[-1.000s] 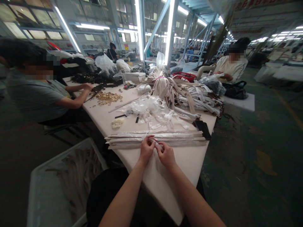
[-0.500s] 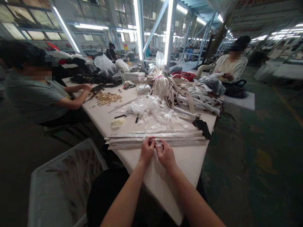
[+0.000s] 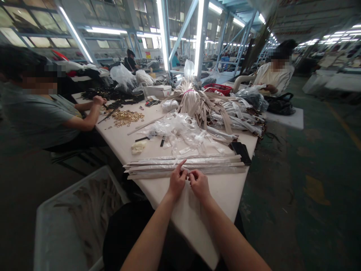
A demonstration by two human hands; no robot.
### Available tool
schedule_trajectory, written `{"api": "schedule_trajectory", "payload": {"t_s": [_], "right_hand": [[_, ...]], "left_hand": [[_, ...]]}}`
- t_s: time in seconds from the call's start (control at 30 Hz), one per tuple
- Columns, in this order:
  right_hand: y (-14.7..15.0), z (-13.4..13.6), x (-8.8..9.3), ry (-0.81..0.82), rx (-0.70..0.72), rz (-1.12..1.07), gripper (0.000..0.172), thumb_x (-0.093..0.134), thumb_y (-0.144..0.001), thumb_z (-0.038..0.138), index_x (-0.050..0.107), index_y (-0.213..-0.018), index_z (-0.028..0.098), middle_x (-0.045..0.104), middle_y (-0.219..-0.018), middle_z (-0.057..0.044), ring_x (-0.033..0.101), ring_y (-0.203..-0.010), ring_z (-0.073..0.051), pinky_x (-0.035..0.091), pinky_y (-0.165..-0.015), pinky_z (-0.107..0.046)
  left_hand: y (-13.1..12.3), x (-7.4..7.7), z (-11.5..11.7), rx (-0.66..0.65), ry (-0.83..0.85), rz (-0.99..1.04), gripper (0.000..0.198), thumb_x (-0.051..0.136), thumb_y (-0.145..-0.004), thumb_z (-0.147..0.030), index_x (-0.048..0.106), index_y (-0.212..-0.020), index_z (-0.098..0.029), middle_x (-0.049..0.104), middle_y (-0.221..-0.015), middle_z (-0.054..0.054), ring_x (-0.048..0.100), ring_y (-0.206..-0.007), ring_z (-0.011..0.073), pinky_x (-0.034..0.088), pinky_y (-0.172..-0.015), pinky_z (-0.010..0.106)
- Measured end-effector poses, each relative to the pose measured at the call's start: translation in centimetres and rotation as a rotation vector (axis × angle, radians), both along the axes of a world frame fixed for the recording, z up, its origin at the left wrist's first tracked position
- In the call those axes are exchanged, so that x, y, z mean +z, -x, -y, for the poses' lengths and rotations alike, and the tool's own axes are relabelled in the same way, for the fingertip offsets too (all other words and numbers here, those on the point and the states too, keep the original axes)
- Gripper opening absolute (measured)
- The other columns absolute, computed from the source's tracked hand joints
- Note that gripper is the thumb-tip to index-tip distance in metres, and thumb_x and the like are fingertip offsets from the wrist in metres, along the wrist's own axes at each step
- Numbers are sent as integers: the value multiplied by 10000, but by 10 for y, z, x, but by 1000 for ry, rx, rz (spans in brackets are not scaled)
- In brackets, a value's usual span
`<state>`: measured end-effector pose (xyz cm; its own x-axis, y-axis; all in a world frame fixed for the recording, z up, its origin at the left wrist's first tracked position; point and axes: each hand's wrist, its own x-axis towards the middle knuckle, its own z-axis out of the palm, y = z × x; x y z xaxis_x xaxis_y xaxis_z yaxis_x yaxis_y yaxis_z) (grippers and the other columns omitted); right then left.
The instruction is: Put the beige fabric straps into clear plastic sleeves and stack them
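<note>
My left hand (image 3: 177, 180) and my right hand (image 3: 199, 183) meet over the near edge of a row of flat, pale strips (image 3: 152, 171) wrapped in clear plastic. Between my fingertips is a small piece of whitish, see-through plastic film (image 3: 187, 172), mostly hidden by the fingers. Thumb and fingers of the right hand are pinched on it. The left hand pinches too, its index finger stretched up and away. Just beyond the strips lies a loose heap of clear plastic film (image 3: 183, 130).
Pale straps (image 3: 190, 101) are bundled behind the film. Gold metal pieces (image 3: 126, 117) lie before a co-worker (image 3: 56, 109) at left. Black flat pieces (image 3: 241, 151) sit at the right edge. A white bin (image 3: 50, 203) of straps stands at lower left. Another person (image 3: 273, 75) sits far right.
My left index finger has lifted and straightened. The film between my hands shows less than before. The left co-worker's hands have shifted slightly up and left.
</note>
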<state>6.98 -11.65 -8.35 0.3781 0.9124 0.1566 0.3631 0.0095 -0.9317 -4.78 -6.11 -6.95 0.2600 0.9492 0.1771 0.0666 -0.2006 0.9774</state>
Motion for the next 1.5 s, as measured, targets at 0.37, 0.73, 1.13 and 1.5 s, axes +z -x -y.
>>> {"api": "schedule_trajectory", "payload": {"t_s": [0.37,0.73,1.13,1.5], "right_hand": [[-2,-3,-3,73,219,-252,313,589,-891,460,668,-793,174,692,-617,-28,594,-447,-135,452,-454,-225],[-14,1,21,146,359,-378,334,632,-853,488,656,-796,160,698,-623,-25,575,-442,-116,455,-446,-221],[-64,23,31,279,469,-332,329,652,-840,475,657,-797,149,691,-612,-23,577,-441,-116,430,-444,-218],[-77,23,30,355,559,-267,331,644,-854,468,656,-781,146,669,-597,-25,561,-451,-108,410,-437,-207]], "left_hand": [[1,-4,-22,161,62,177,455,595,-834,-290,641,-1276,-190,725,-901,56,475,-521,84,387,-506,211],[13,24,-72,328,190,483,652,666,-729,-281,568,-1367,-192,714,-834,35,550,-596,88,409,-579,212],[38,27,-92,483,154,537,772,637,-681,-191,483,-1437,-201,618,-696,-38,520,-531,70,404,-546,185],[52,19,-92,693,-37,140,452,566,-711,-171,664,-1152,-153,571,-657,-36,610,-529,123,468,-546,220]]}}
